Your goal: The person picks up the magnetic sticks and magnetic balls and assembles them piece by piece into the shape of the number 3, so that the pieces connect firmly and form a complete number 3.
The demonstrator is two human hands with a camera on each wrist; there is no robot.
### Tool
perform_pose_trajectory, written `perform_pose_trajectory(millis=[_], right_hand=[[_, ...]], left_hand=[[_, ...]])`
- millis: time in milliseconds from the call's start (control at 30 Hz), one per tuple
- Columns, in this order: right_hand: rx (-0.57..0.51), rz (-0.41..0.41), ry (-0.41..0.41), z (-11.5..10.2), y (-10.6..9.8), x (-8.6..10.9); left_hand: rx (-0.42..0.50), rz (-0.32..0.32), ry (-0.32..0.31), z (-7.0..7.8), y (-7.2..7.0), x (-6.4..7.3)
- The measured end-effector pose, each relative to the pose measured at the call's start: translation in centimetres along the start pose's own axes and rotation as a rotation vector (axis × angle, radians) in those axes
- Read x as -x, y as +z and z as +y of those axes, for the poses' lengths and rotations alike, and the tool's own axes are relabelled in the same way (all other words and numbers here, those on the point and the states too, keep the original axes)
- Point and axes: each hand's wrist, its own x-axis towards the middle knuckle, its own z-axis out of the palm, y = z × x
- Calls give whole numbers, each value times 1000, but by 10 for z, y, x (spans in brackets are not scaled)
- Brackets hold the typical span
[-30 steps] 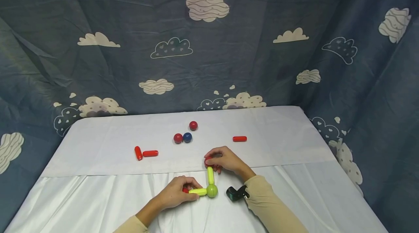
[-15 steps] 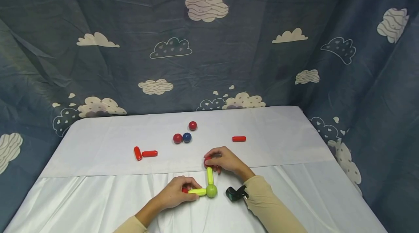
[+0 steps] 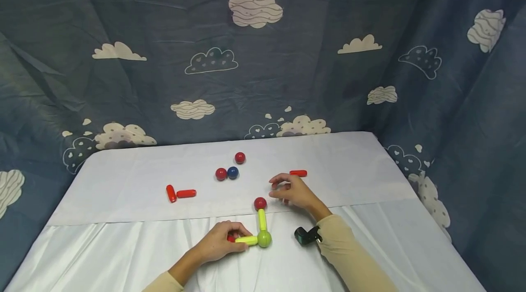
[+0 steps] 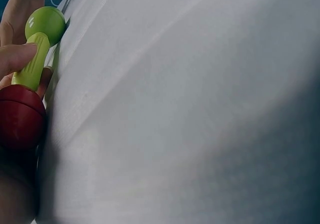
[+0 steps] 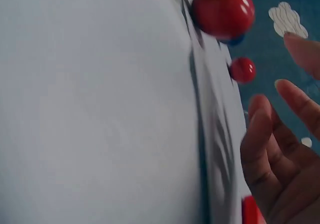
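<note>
An L-shaped toy assembly lies on the white cloth, with a green ball at its corner. From the corner one yellow-green rod points away to a red ball at its far end. My left hand pinches the other yellow-green rod, thumb on top and fingers behind. A second red ball caps that rod's near end, mostly covered by the hand in the head view. My right hand hovers right of the far red ball, fingers loosely bent and apart, holding nothing.
Two loose red balls and a blue ball lie toward the back. Two red rods sit at the left. Another red rod lies just beyond my right hand. A dark patterned curtain hangs behind the table.
My right hand has let go of the far red ball and moved to the right and slightly away. My left hand keeps its grip on the rod. The head view has shifted slightly.
</note>
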Motion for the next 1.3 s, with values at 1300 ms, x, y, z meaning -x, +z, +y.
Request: perform_pose_trajectory(millis=[1300], right_hand=[[311,142,166,35,-60,-44]], left_hand=[[-6,-9,-41,-3,0,0]])
